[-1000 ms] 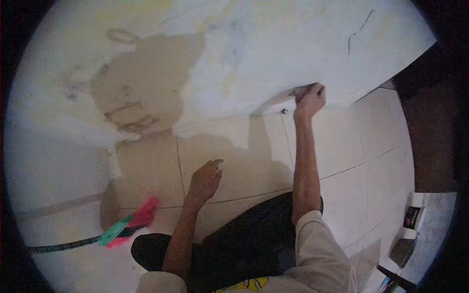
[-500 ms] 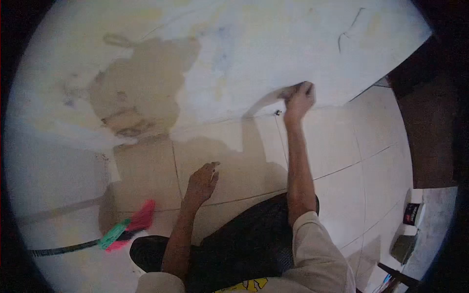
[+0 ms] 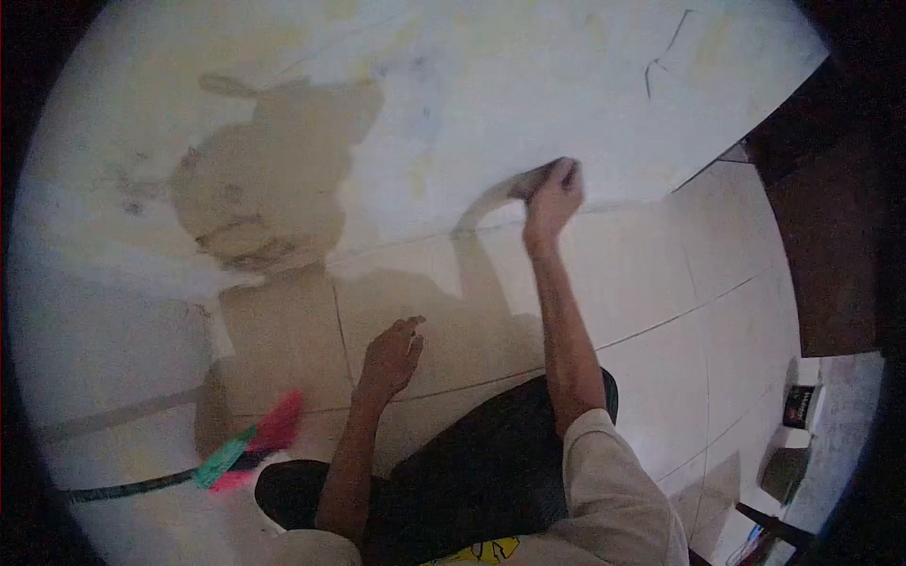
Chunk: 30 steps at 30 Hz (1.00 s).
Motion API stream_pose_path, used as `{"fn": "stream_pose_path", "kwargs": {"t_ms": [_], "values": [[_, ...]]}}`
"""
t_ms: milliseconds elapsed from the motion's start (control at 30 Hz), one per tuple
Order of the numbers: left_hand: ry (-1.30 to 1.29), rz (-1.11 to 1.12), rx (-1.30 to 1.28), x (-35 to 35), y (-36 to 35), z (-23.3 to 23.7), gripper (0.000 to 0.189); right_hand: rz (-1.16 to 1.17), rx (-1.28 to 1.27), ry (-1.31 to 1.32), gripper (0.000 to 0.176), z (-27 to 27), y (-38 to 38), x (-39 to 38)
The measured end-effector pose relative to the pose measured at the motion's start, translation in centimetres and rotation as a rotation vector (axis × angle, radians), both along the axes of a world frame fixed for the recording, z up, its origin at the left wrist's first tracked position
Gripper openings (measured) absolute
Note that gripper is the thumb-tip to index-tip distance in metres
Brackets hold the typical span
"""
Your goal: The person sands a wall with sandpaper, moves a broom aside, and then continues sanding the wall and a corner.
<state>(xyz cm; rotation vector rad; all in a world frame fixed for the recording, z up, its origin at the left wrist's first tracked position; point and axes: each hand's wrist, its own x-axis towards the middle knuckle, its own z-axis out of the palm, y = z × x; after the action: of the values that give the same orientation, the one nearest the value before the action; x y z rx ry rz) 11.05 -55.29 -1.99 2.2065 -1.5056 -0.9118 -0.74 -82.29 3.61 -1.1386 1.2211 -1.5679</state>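
My right hand (image 3: 555, 193) is closed against the lower part of the white wall (image 3: 566, 104), just above where it meets the floor. Its fingers are pressed together, and whatever they may hold is hidden. Lower down, my left hand (image 3: 392, 358) hovers over the tiled floor (image 3: 642, 274) with loosely bent, slightly parted fingers. No object shows clearly in it. Yellowish patches and grey smudges mark the wall, and a dark crack-like line (image 3: 661, 61) runs at its upper right.
A pink and green brush-like thing (image 3: 226, 457) with a dark handle lies at lower left. At right are a brown panel (image 3: 830, 236), a dark labelled container (image 3: 800, 406) and a dark stick-like piece (image 3: 774, 528). My shadow falls on wall and floor.
My right hand has slid left along the wall's foot, and its forearm now covers a small dark spot visible before. My left hand has hardly moved.
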Motion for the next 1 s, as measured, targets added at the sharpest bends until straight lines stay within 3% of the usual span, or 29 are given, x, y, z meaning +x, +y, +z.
{"fn": "stream_pose_path", "kwargs": {"t_ms": [33, 133, 200, 267, 333, 400, 467, 567, 600, 667, 700, 767, 833, 867, 1000], "values": [[0.001, -0.008, -0.005, 0.1, 0.0, -0.1, 0.035, 0.005, -0.022, 0.044, 0.032, -2.8, -0.1, 1.5], [-0.001, 0.003, 0.045, -0.1, 0.0, 0.1, 0.035, -0.005, -0.098, 0.093, 0.030, -1.5, 1.9, 3.5], [-0.075, 0.020, 0.063, -0.1, 0.5, 0.4, 0.035, -0.018, -0.003, -0.099, 0.030, 1.1, 1.3, 1.8], [-0.073, 0.019, 0.060, 0.3, 0.6, 0.6, 0.036, -0.081, 0.018, -0.068, 0.031, 0.0, -0.8, -0.2], [-0.071, 0.004, 0.045, 0.3, 0.4, 0.5, 0.036, 0.098, 0.099, -0.360, 0.031, 0.5, -1.0, -0.9], [-0.009, 0.028, 0.043, 0.0, 0.0, 0.2, 0.035, -0.030, -0.057, 0.105, 0.032, -2.0, -0.6, 0.3], [-0.031, -0.005, 0.035, -0.1, 0.1, -0.1, 0.034, 0.087, -0.074, 0.108, 0.031, -2.2, 2.1, 2.8], [-0.070, -0.012, 0.014, 0.5, 0.9, -1.1, 0.034, -0.043, -0.083, 0.145, 0.032, -2.6, 0.5, 2.5], [-0.078, 0.007, 0.006, 0.7, 1.5, -1.2, 0.034, -0.098, 0.049, -0.041, 0.032, -0.2, 0.3, 1.5], [-0.073, 0.027, 0.008, 1.0, 1.3, 0.2, 0.034, 0.078, 0.101, -0.358, 0.031, 1.1, -1.7, -1.3], [-0.066, 0.026, -0.005, 0.9, 0.8, 0.8, 0.034, 0.083, 0.096, -0.352, 0.031, 0.5, -1.8, -1.1], [-0.040, 0.026, 0.031, 0.5, 0.2, 1.4, 0.034, -0.020, -0.014, 0.093, 0.032, -1.6, -1.4, -0.5], [-0.032, 0.015, 0.060, 0.1, -0.7, 1.4, 0.034, 0.046, -0.071, 0.193, 0.029, -2.9, 0.6, 2.1], [-0.038, 0.012, 0.077, -0.2, -0.1, 1.4, 0.034, 0.113, -0.099, 0.048, 0.029, -1.2, 2.5, 2.9], [-0.066, 0.013, 0.149, 0.3, 1.1, 1.1, 0.035, 0.126, 0.008, -0.013, 0.031, -1.3, 2.5, 2.7]]}}
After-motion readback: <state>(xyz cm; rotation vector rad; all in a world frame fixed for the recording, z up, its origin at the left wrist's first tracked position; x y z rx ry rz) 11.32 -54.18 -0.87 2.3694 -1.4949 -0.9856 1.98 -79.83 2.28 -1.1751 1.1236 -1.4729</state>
